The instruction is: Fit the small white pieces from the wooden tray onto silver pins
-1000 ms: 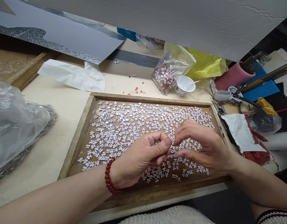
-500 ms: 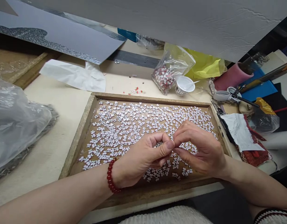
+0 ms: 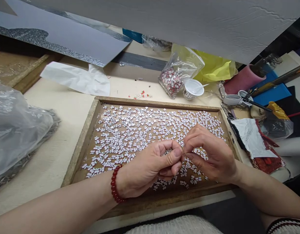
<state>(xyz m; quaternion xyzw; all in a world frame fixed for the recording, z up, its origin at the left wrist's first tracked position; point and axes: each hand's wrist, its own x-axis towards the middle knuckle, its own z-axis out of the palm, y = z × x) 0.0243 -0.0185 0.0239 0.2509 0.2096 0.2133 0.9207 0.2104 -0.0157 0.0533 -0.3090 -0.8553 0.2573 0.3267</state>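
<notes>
We are curling left hand [image 3: 152,165] around thin silvery metal pieces [image 3: 167,151], long axes unclear; pinching with right hand [image 3: 210,156] just rightward, contents too small to tell. Small white lobed pieces [image 3: 120,143] are lying below, in shallow brown wooden tray [image 3: 80,143].

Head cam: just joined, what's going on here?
A person works bare-handed over a wooden tray strewn with small white pieces. The left hand is curled around small silvery bits; the right hand has its fingers drawn in right by the left thumb's tip. Anything between them is too small to make out. Beyond the tray's far rim are a clear bag of red-and-white pieces and a white cup.
</notes>
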